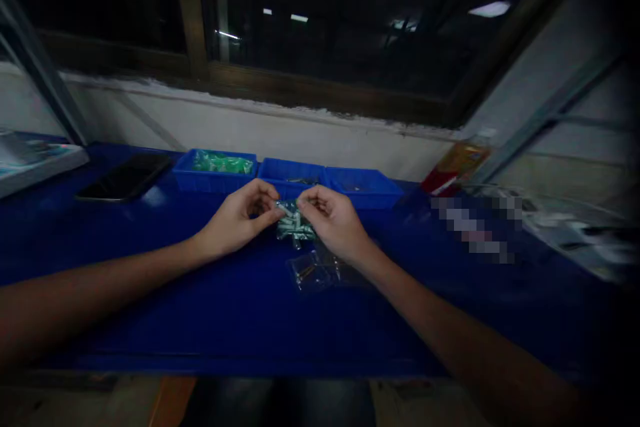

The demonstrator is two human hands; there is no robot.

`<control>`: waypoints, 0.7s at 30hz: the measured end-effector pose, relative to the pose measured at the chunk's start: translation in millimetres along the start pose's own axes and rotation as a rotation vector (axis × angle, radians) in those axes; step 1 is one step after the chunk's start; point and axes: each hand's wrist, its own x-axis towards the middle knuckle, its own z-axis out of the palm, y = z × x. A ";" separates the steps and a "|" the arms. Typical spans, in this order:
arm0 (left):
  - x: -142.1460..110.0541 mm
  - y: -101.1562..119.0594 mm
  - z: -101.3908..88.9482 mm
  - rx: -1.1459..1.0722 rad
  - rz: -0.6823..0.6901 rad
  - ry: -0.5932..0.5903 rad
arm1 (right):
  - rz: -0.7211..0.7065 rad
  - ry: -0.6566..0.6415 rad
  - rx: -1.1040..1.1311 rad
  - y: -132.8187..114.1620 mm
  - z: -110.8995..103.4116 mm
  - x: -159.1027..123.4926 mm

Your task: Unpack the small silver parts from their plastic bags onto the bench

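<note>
Between my hands is a small clear plastic bag (296, 225) with greenish and pale, silvery parts in it; what kind they are I cannot make out. My left hand (243, 217) pinches its upper left edge between thumb and fingers. At the upper right edge, my right hand (334, 219) pinches it the same way. Just below, another clear plastic bag (310, 271) with thin metal pieces lies on the blue table (225, 320). More clear plastic is partly hidden under my right wrist.
Three blue trays stand along the wall: a left tray (215, 181) with green plastic-wrapped contents, a middle tray (293, 165) and a right tray (367, 199) with small pieces. A dark phone (125, 178) lies left; a bottle (467, 159) stands back right. Cluttered items (565, 227) sit far right.
</note>
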 end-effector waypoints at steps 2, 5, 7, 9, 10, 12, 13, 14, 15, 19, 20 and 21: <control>1.2 0.7 1.2 0.000 -0.002 0.002 | 0.003 0.005 -0.001 1.0 -2.0 0.1; 2.7 1.1 2.3 -0.014 -0.021 0.011 | -0.005 0.017 -0.018 2.9 -4.4 0.4; 3.5 0.9 2.4 -0.031 -0.042 0.017 | -0.019 0.027 -0.038 4.0 -5.5 0.3; 4.2 0.5 2.2 -0.045 -0.059 0.015 | -0.050 0.034 -0.078 4.0 -6.3 -0.4; 4.6 0.4 1.9 -0.049 -0.062 0.013 | -0.078 0.036 -0.111 3.3 -6.7 -1.1; 5.1 0.4 1.2 -0.041 -0.051 0.010 | -0.167 0.043 -0.208 0.4 -7.6 -3.1; 5.2 0.5 0.8 -0.025 -0.038 0.009 | -0.222 0.048 -0.264 -1.5 -8.3 -4.3; 5.2 0.7 0.5 -0.003 -0.023 0.008 | -0.278 0.055 -0.318 -3.5 -8.9 -5.3; 5.1 0.9 0.1 0.023 -0.008 0.007 | -0.329 0.062 -0.365 -5.4 -9.6 -6.3; 4.3 1.0 -0.7 0.101 0.044 0.014 | -0.429 0.072 -0.471 -10.0 -11.4 -8.5; 4.2 0.8 -0.7 0.110 0.059 0.018 | -0.434 0.070 -0.479 -10.3 -11.6 -8.6; 4.0 0.5 -0.8 0.117 0.073 0.021 | -0.435 0.067 -0.482 -10.4 -11.8 -8.6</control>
